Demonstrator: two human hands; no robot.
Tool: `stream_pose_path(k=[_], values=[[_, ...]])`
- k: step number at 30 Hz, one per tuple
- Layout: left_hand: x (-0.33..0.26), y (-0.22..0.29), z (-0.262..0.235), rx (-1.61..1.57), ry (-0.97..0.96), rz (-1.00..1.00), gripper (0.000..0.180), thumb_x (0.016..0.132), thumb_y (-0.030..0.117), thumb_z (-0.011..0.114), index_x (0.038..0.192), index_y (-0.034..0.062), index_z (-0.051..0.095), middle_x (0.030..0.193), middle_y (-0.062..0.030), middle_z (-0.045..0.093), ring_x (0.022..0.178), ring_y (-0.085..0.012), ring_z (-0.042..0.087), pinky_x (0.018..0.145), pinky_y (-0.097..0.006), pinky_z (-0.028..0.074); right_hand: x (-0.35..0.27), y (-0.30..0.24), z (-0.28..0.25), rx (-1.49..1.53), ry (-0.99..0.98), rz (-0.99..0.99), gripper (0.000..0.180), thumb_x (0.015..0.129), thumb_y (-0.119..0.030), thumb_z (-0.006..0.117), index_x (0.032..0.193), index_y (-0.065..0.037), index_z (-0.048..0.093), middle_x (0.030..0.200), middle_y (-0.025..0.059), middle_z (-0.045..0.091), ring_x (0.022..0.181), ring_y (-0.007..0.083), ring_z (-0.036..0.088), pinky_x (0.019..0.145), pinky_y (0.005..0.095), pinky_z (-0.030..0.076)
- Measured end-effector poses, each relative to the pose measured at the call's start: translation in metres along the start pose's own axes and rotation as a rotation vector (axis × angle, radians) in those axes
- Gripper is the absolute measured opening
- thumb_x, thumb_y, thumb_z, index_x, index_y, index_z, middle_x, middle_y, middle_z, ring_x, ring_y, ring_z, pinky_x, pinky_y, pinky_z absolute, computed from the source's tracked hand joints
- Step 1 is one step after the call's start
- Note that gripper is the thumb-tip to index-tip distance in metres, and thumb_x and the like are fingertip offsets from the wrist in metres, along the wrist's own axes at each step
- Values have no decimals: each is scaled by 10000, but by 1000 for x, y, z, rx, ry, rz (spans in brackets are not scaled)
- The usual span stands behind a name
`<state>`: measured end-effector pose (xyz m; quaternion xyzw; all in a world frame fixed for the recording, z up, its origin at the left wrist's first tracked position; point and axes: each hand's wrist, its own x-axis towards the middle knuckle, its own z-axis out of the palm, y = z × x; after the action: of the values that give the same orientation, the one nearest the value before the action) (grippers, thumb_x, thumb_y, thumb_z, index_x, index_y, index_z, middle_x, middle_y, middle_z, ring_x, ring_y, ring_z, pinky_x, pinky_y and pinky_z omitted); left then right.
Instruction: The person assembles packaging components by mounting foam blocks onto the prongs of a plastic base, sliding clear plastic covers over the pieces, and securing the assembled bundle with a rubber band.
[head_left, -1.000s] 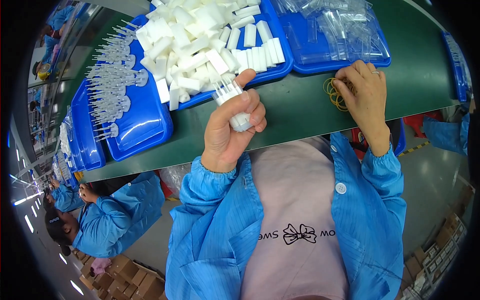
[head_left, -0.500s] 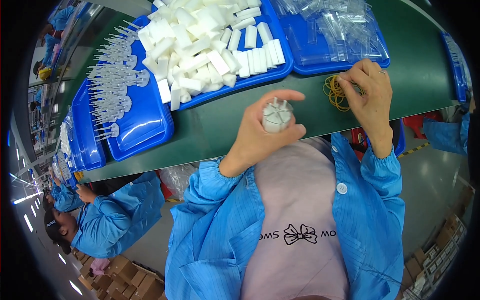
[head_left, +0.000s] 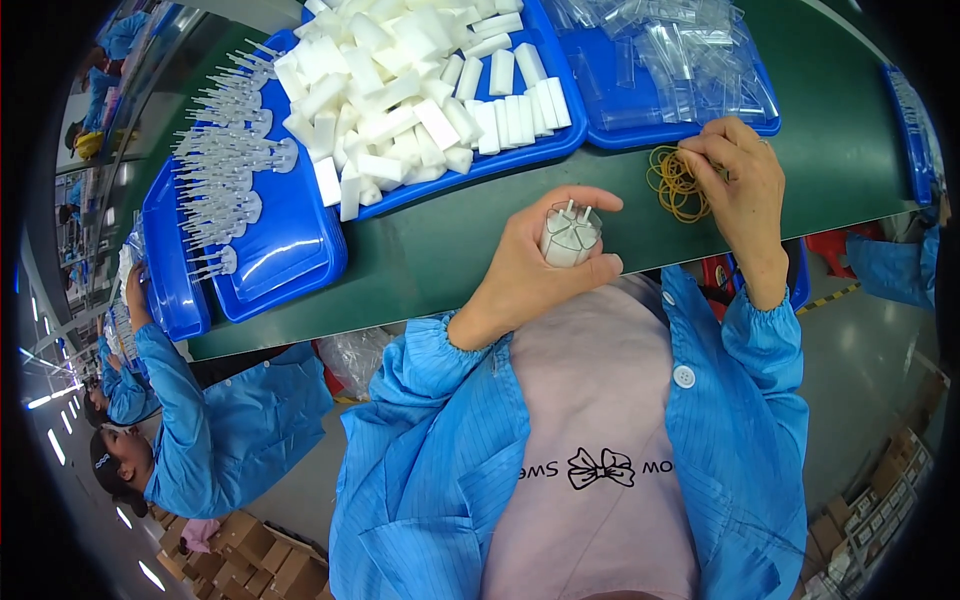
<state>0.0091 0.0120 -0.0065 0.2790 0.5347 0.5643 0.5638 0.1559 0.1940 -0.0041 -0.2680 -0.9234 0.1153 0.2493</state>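
My left hand (head_left: 528, 262) is closed around a short round white piece (head_left: 571, 238), which has wedge-shaped segments on its top and small pegs standing up. Clear plastic seems to wrap its side. To the right, my right hand (head_left: 741, 180) pinches at a loose heap of yellow rubber bands (head_left: 676, 184) on the green table. Thumb and index finger are pressed together over the heap's right edge; whether a single band is caught between them is too small to tell. Part of the heap is hidden by the fingers.
White foam-like blocks (head_left: 400, 95) fill a blue tray (head_left: 577, 130). Right of it, another blue tray (head_left: 770, 125) carries clear plastic sleeves (head_left: 690, 75). Pronged translucent parts (head_left: 225, 165) lie at the left. A co-worker in a blue smock (head_left: 245, 420) sits to the left.
My left hand has moved slightly right with the round piece, whose top now tilts more into view. My right hand has barely shifted at the rubber bands. The co-worker's arm has reached forward.
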Motion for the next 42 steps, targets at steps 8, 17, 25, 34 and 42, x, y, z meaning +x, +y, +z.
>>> stream_pose_path(k=[8, 17, 25, 34, 42], values=[[0, 0, 2, -12, 4, -23, 453, 716, 17, 725, 1131, 38, 545, 732, 18, 558, 670, -34, 513, 614, -191, 415, 2, -1, -6, 52, -38, 82, 120, 716, -140, 712, 740, -84, 608, 789, 7, 570, 701, 213, 558, 636, 317, 407], [0, -1, 2, -3, 0, -16, 455, 709, 21, 728, 1127, 39, 547, 737, 17, 560, 677, -36, 511, 620, -194, 414, -2, 2, -1, 63, 4, 82, 80, 757, -135, 683, 758, -63, 647, 826, 14, 587, 680, 219, 568, 601, 324, 436], [0, -2, 1, -7, -4, -21, 464, 711, 32, 735, 1136, 49, 549, 746, 23, 557, 683, -32, 505, 625, -188, 407, 0, -3, -6, 114, 18, 97, 78, 765, -113, 681, 760, -45, 642, 791, 24, 587, 650, 205, 568, 559, 292, 438], [6, -1, 18, -119, 53, 89, 513, 710, 43, 744, 1169, 57, 517, 747, 34, 546, 686, -26, 495, 626, -186, 407, 0, -41, -14, 620, -152, 85, 73, 779, -30, 651, 765, 3, 587, 822, 55, 573, 737, 132, 551, 637, 244, 436], [-1, 2, 2, -536, -319, -82, 352, 652, 18, 750, 911, 53, 514, 755, -22, 553, 661, -63, 535, 563, -220, 449, -3, -24, -6, 2422, -391, 764, 175, 1007, -222, 353, 973, -74, 441, 930, 61, 587, 595, 84, 450, 601, 216, 449]])
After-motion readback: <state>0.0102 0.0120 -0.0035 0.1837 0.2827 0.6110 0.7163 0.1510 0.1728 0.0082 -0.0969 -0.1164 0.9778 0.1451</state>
